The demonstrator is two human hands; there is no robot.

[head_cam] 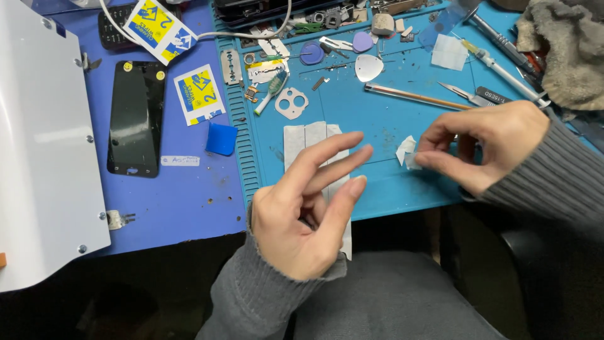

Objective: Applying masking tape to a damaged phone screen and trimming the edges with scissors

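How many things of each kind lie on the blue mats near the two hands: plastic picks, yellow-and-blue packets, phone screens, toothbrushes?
Plastic picks: 3 (blue round, lilac, white)
Yellow-and-blue packets: 2
Phone screens: 1
Toothbrushes: 1
Total: 7

blue work mat (402,189), purple bench top (189,208), dark floor

A small white scrap (406,151) is seen against the blue work mat (402,182); grey ribbed sleeves (553,182) are worn.
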